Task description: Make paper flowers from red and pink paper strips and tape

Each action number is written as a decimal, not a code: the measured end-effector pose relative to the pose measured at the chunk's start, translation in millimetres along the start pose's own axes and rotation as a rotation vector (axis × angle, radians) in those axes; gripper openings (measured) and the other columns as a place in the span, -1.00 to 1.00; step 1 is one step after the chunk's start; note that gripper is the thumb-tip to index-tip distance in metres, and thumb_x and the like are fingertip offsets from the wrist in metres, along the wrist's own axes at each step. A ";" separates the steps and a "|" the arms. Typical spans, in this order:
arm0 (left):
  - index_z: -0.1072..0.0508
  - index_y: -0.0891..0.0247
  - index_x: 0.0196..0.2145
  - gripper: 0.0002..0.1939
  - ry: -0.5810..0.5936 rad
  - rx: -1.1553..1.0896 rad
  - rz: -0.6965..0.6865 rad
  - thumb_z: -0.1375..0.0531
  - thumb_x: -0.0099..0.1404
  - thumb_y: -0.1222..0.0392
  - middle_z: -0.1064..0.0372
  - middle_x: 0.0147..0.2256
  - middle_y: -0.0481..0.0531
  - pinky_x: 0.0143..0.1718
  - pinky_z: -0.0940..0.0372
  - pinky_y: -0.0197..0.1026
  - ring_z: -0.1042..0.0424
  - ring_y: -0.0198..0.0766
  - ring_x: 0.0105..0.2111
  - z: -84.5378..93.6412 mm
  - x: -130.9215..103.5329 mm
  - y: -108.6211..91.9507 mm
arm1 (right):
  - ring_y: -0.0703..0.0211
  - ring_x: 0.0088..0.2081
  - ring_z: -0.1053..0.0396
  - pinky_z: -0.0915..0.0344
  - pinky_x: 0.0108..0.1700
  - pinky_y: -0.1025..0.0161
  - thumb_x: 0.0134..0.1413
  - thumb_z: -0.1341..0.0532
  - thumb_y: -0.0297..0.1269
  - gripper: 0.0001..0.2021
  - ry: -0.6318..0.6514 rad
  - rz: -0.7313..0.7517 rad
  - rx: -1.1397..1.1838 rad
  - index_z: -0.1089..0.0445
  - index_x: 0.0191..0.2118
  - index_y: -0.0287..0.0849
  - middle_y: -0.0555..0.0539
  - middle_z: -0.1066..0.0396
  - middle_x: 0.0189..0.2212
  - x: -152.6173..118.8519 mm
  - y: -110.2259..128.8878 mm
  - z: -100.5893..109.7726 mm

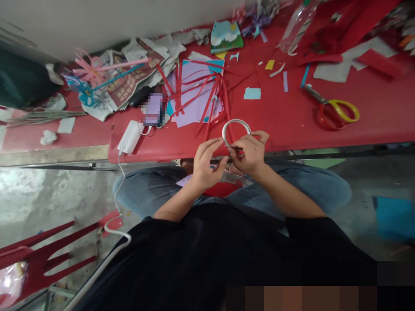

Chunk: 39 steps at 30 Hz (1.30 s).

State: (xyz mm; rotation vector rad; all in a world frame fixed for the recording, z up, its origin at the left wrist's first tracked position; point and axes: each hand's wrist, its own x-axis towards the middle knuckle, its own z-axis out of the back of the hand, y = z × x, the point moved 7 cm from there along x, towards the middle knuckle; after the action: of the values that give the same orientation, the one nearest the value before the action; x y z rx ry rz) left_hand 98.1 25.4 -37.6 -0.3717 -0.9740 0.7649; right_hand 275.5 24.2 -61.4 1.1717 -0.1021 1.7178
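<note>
Over the front edge of the red table, my right hand (249, 153) pinches the lower side of a white ring-shaped roll (226, 135), which looks like tape. My left hand (208, 164) is at the roll's left side, its fingers apart and the fingertips near or touching the rim; contact is hard to tell. Thin red strips (223, 95) fan out behind the roll, over purple and blue paper sheets (194, 95).
Scissors with yellow and red handles (343, 111) lie at the right. A white power bank (129, 137) with a cable and a phone (154, 109) are at the left. Crumpled newspaper (129, 82), paper scraps and a clear bottle (296, 28) stand farther back.
</note>
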 end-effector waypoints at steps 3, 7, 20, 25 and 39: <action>-0.46 0.12 0.31 -0.59 -0.008 -0.013 0.031 -0.30 0.58 0.15 -0.64 0.08 0.14 0.21 -0.59 0.01 -0.65 -0.13 0.11 -2.7 -2.5 -2.7 | 0.09 -0.36 -0.53 -0.18 0.28 -0.14 0.52 -0.22 0.02 -0.73 0.058 -0.052 -0.024 -0.46 -0.22 0.02 0.11 -0.57 -0.45 -2.7 -9.2 3.1; -0.45 0.14 0.34 -0.57 0.008 0.008 0.106 -0.26 0.60 0.11 -0.61 0.00 0.13 0.08 -0.60 -0.05 -0.63 -0.18 -0.01 -8.5 -2.7 -2.1 | 0.09 -0.36 -0.52 -0.15 0.29 -0.14 0.55 -0.18 0.08 -0.67 0.071 -0.065 -0.040 -0.47 -0.23 0.01 0.09 -0.56 -0.46 -4.7 -10.6 11.3; -0.41 0.11 0.42 -0.47 0.003 0.131 -0.006 -0.25 0.57 0.11 -0.39 0.31 0.27 0.27 -0.56 0.09 -0.53 0.00 0.26 -14.1 -2.9 -19.8 | 0.05 -0.26 -0.55 -0.13 0.33 -0.15 0.57 -0.20 0.07 -0.71 0.078 -0.042 -0.078 -0.50 -0.17 0.05 0.09 -0.60 -0.38 -8.6 -8.6 19.4; -0.50 0.15 0.16 -0.73 -0.014 0.078 -0.044 -0.27 0.56 0.15 -0.41 0.26 0.24 0.22 -0.58 0.08 -0.54 -0.04 0.21 -15.8 -5.2 -23.2 | 0.06 -0.28 -0.53 -0.14 0.33 -0.16 0.58 -0.17 0.09 -0.67 0.035 -0.061 -0.109 -0.50 -0.17 0.04 0.08 -0.58 -0.41 -7.3 -14.7 23.2; -0.49 0.12 0.32 -0.57 -0.054 0.156 -0.034 -0.25 0.55 0.13 -0.38 0.35 0.29 0.22 -0.51 0.12 -0.50 0.04 0.26 -21.9 -12.6 -23.4 | 0.03 -0.22 -0.56 -0.14 0.36 -0.19 0.62 -0.08 0.19 -0.56 0.049 -0.059 -0.132 -0.53 -0.16 0.04 0.03 -0.59 -0.35 -10.9 -14.3 19.2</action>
State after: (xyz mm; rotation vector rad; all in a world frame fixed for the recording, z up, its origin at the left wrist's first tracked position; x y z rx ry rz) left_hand 122.1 1.2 -42.7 -0.1995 -0.9622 0.8174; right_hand 299.0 13.2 -65.4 1.0259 -0.1473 1.6604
